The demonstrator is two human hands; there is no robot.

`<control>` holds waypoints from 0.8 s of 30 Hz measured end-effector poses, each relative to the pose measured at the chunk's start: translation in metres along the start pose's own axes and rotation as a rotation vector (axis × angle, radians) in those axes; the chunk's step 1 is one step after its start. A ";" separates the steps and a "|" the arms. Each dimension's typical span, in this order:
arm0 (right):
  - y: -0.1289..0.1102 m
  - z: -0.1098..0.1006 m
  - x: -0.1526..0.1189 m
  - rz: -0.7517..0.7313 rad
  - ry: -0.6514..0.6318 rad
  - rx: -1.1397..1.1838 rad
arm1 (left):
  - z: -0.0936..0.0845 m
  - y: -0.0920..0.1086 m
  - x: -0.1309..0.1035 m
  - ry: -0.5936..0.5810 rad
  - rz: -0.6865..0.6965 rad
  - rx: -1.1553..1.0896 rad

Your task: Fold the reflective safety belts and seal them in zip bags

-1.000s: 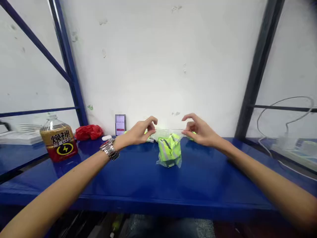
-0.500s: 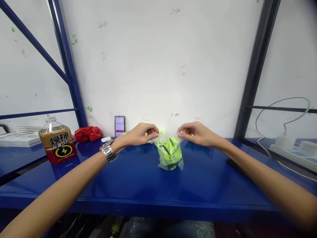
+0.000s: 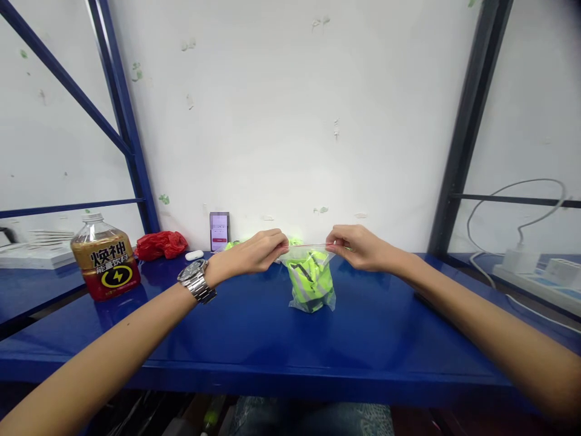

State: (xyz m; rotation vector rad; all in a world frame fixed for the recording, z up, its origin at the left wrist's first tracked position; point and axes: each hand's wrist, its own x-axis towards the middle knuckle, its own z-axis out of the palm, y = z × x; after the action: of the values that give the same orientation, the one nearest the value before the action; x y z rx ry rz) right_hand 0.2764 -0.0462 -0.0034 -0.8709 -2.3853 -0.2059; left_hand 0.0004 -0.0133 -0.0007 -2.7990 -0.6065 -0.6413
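Setting: a glossy blue metal shelf (image 3: pixel 254 339) against a white wall, seen from above the person's outstretched arms.
Bag: a small clear plastic bag (image 3: pixel 311 284) stuffed with bright yellow-green fabric stands upright near the middle of the shelf, close to the wall.
Left hand: the left hand (image 3: pixel 254 253) – a metal watch (image 3: pixel 196 280) on its wrist – pinches the bag's top edge at its left end, fingers closed tight on the plastic.
Right hand: the right hand (image 3: pixel 356 247) pinches the same top edge at its right end, fingers likewise closed on it; the strip between the hands looks pulled straight.
Doing it well: judging from this grip, the edge should be kept taut and level, both layers lined up, fingertips pressing evenly along the strip – fabric kept below the seam.
Nearby: a brown drink bottle (image 3: pixel 104 261), a crumpled red bag (image 3: pixel 160 244) and a small phone (image 3: pixel 219 231) propped against the wall, all well to the left.
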 end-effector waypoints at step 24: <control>-0.010 0.003 0.015 -0.012 -0.064 0.009 | 0.001 0.010 0.011 -0.005 -0.048 -0.102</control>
State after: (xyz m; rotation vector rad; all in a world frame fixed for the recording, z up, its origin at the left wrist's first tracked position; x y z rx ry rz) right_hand 0.2590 -0.0451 0.0028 -0.8715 -2.4498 -0.1741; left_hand 0.0145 -0.0182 0.0021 -2.8890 -0.6621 -0.6944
